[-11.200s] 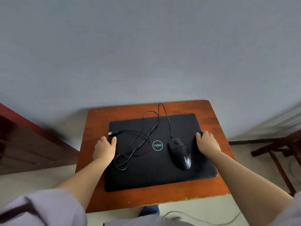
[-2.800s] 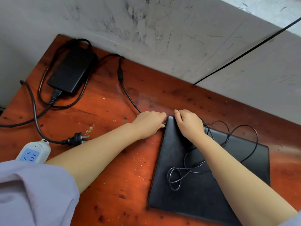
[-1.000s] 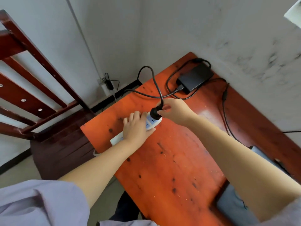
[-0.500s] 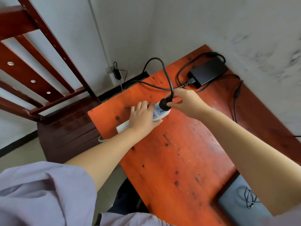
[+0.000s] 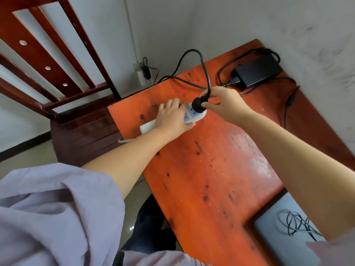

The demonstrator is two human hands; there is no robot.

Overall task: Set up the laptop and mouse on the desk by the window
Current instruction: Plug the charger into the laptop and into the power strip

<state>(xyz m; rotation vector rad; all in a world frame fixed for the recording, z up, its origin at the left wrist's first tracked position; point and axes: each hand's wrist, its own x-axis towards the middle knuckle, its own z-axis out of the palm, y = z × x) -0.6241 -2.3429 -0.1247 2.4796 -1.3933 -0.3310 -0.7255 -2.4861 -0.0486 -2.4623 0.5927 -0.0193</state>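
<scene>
On the left end of the red wooden desk (image 5: 201,169) lies a white power strip (image 5: 192,117). My left hand (image 5: 171,118) presses down on it and holds it. My right hand (image 5: 224,104) pinches the black power plug (image 5: 199,105), which sits against the strip's end socket. Its black cable (image 5: 203,64) loops up and runs to the black charger brick (image 5: 257,71) at the desk's far corner. The closed laptop (image 5: 284,231) shows at the lower right with the coiled mouse cable (image 5: 295,223) on its lid. The mouse itself is hidden.
A dark red wooden frame (image 5: 48,54) stands at the left beside the desk. A wall socket with a black adapter (image 5: 144,72) sits low on the wall behind. Grey walls border the desk at the back and right. My lilac sleeve (image 5: 53,214) fills the lower left.
Since 2.8 s ago my hands left the laptop's edge and went to the power strip. Over the last second the plug stays at the strip's end socket; the view shifted slightly.
</scene>
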